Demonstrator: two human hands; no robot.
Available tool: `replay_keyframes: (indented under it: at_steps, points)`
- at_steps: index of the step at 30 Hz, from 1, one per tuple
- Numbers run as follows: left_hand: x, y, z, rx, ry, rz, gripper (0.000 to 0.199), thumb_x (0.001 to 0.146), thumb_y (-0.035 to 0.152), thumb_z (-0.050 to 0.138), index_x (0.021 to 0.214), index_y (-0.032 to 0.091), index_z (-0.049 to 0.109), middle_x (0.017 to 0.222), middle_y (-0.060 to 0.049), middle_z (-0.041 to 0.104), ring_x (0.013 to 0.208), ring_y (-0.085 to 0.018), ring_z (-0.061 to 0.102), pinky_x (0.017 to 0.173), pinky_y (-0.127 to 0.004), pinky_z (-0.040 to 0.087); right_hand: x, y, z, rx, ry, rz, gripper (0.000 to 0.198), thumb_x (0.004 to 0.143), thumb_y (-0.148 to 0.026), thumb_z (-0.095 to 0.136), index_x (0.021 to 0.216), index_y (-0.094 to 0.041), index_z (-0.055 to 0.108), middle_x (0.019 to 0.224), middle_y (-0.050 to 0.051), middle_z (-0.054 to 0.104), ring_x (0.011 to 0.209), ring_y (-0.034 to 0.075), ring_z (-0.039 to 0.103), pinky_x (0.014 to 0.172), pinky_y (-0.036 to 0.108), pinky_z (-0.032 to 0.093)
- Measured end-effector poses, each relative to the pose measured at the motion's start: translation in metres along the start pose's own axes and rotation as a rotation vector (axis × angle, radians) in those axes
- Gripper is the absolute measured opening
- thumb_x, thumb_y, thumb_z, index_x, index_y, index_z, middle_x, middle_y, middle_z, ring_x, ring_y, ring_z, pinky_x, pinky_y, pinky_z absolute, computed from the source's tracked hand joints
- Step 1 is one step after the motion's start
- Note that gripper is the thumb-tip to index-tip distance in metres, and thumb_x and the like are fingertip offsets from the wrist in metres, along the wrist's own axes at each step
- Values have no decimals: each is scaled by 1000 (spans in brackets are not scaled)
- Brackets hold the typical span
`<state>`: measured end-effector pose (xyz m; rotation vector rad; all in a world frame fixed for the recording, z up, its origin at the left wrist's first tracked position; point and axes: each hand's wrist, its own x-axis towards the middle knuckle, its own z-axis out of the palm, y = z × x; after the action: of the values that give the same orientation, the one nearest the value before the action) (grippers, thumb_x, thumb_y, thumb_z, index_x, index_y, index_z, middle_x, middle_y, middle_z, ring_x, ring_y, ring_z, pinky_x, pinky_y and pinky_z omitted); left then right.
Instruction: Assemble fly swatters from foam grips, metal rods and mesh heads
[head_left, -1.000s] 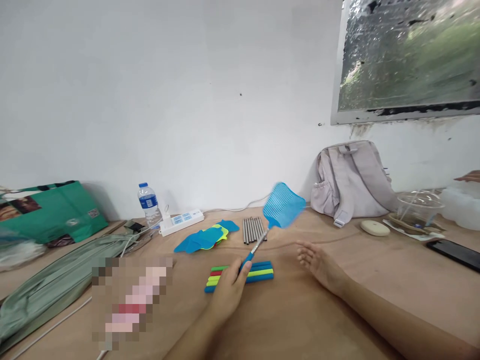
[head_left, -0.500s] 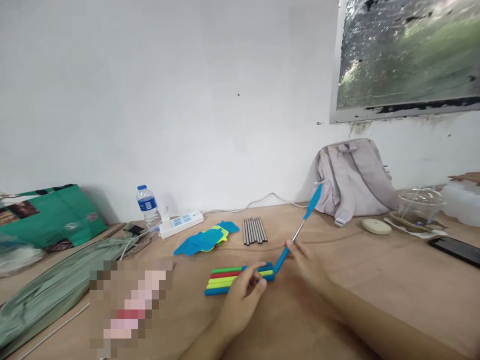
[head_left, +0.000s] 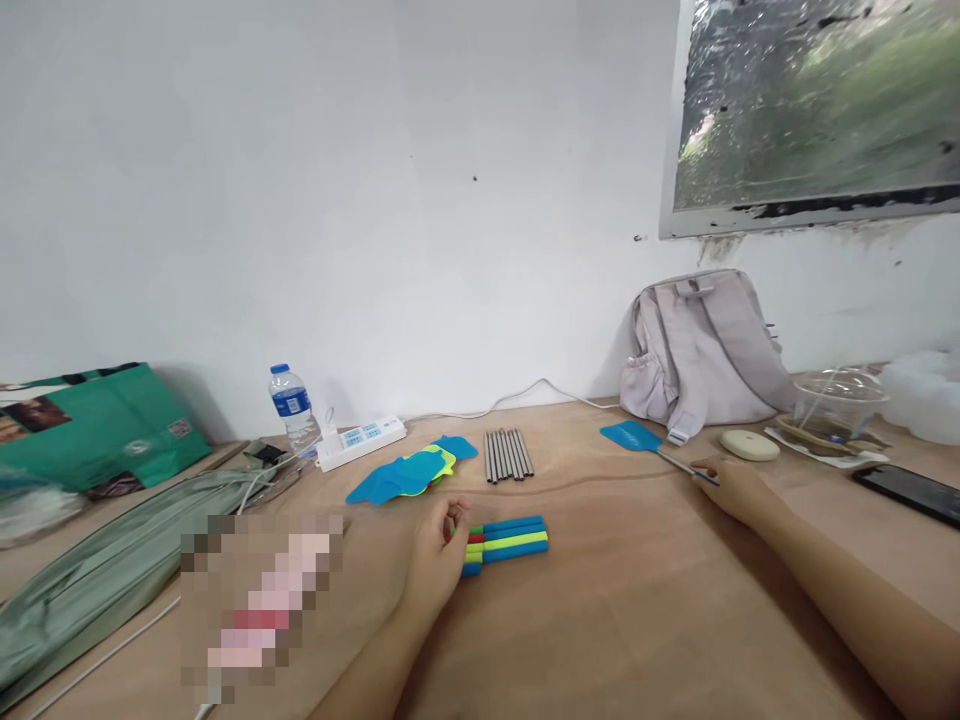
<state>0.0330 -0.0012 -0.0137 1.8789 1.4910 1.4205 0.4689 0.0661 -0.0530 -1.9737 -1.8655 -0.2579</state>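
In my right hand (head_left: 724,485) is the handle of a blue fly swatter (head_left: 631,436), held low over the table. Its flat blue head points left and its metal rod runs into my fingers. My left hand (head_left: 441,545) curls over the left end of a row of coloured handles (head_left: 517,535), blue, yellow, green and red. Those fingers close around the handle ends and partly hide them. Behind lie loose blue and yellow swatter heads (head_left: 411,474) in an overlapping pile. Beside the pile, several metal rods (head_left: 508,456) are lined up side by side.
A power strip (head_left: 361,443) and a water bottle (head_left: 294,408) stand by the wall. At the right are a grey backpack (head_left: 701,355), a round cream case (head_left: 750,445), a clear plastic bowl (head_left: 840,398) and a phone (head_left: 911,493). Green cloth (head_left: 127,560) covers the left side.
My right hand has carried the fly swatter right and lowered it from upright to nearly flat on the table. My left hand has slid left along the handles to their left end.
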Motion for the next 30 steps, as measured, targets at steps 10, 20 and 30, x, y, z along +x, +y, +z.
replay_keyframes:
  at_steps: [10, 20, 30]
  points:
    - [13, -19, -11, 295, 35, 106, 11, 72, 21, 40, 72, 20, 51, 65, 1, 52, 64, -16, 49, 60, -26, 37, -27, -138, 7, 166, 41, -540, 25, 73, -11, 42, 91, -16, 59, 92, 10, 60, 87, 22, 53, 80, 35, 38]
    - [34, -45, -43, 643, 142, 33, 16, 70, 16, 41, 75, 19, 56, 68, -2, 53, 70, -21, 50, 62, -30, 38, 11, -224, 34, 454, -93, -410, 23, 74, -10, 43, 91, -18, 54, 90, 5, 55, 81, 15, 52, 73, 25, 37]
    - [35, -53, -42, 778, 122, 163, 30, 71, 15, 42, 95, 18, 59, 100, -9, 59, 95, -26, 52, 84, -38, 39, 27, -213, 46, 470, -109, -207, 5, 74, -18, 48, 69, -17, 47, 71, 5, 53, 69, 16, 49, 61, 26, 32]
